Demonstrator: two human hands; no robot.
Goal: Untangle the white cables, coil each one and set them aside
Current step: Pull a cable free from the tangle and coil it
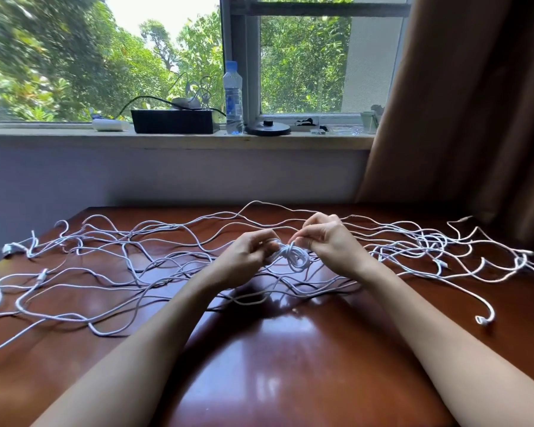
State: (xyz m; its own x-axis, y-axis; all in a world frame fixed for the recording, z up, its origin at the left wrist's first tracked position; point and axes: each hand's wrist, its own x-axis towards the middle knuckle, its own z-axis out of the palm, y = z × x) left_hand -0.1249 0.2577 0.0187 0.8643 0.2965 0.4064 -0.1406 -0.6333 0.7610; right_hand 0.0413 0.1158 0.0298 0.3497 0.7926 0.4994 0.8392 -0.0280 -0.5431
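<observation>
Several white cables [154,241] lie spread in loose, crossing loops over the far half of a glossy brown table [275,349]. Between my hands sits a small bunched knot of white cable [295,257], lifted a little above the table. My left hand [247,257] pinches the knot's left side with curled fingers. My right hand [324,238] pinches a strand at the knot's top right. Plug ends show at the far left [8,248] and near right [481,320].
Behind the table runs a windowsill [43,131] holding a black box [173,121], a water bottle [232,97], a round black base [268,127] and small items. A brown curtain [475,118] hangs at the right, close to the table's far right corner.
</observation>
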